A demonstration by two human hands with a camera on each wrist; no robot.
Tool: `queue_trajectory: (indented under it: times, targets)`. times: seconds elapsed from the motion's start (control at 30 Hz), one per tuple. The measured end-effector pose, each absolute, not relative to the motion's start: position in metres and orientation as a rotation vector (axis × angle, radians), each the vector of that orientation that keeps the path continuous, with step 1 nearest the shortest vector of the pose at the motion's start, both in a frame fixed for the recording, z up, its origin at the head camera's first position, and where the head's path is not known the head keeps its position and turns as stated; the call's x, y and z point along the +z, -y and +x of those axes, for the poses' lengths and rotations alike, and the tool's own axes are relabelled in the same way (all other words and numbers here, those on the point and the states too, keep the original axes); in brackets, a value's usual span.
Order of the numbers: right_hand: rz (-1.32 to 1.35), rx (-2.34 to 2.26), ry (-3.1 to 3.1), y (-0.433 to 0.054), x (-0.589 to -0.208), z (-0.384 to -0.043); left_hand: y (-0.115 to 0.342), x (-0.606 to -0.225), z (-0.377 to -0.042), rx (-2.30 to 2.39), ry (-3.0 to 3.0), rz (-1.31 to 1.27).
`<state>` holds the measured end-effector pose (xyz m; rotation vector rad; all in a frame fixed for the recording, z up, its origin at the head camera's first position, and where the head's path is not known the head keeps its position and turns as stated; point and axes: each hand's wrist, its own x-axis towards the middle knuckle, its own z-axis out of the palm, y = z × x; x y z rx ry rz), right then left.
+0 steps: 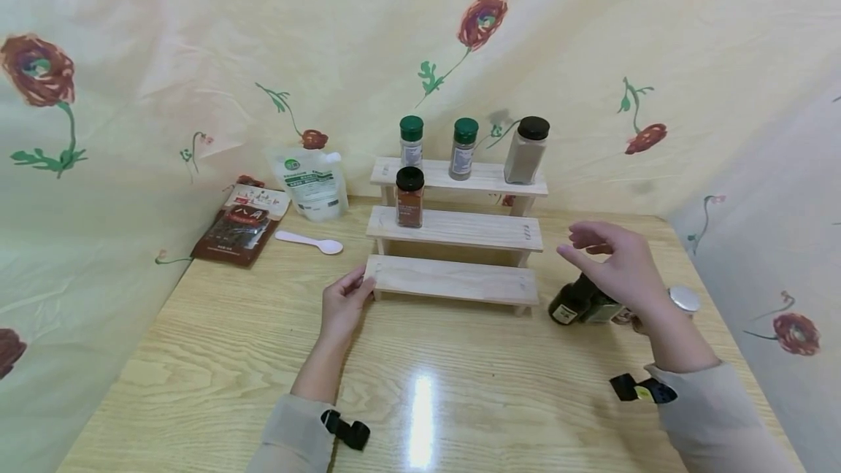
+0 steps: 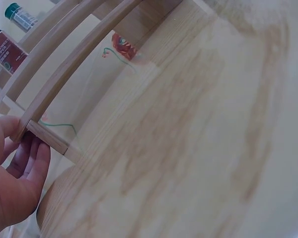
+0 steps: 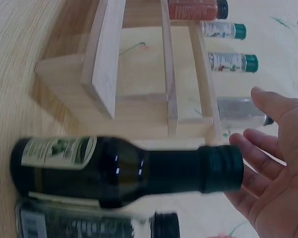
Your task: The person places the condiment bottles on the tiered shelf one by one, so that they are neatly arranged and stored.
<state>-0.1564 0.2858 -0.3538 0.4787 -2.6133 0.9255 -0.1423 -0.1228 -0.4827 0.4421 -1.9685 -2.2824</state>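
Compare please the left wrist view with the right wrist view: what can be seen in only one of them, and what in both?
Only the left wrist view shows the left hand, which grips the end of the lowest shelf.

Only the right wrist view shows the right hand, the dark bottle, the dark-capped jar beside it, the clear jar and a second green-capped shaker.

Both show the wooden rack, the red jar, one green-capped shaker and the tabletop.

Wooden rack [image 1: 453,277], dark glass bottle [image 3: 121,171]
I see the rack standing upright, its three pale tiers climbing toward the rear; just right of the rack I see the bottle, upright and capped, its cream label low.
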Motion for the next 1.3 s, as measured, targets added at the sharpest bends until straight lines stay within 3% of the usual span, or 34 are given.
queue_trajectory:
  times: [0.67,1.3]
  targets:
    - [0.503,0.894,2.716,-0.333,-0.371,-0.135,0.122,-0.489,-0.144,-2.245,1.986,0.437]
    - [0.514,0.958,2.819,-0.333,-0.387,-0.134,0.123,-0.490,-0.145,-2.238,2.001,0.443]
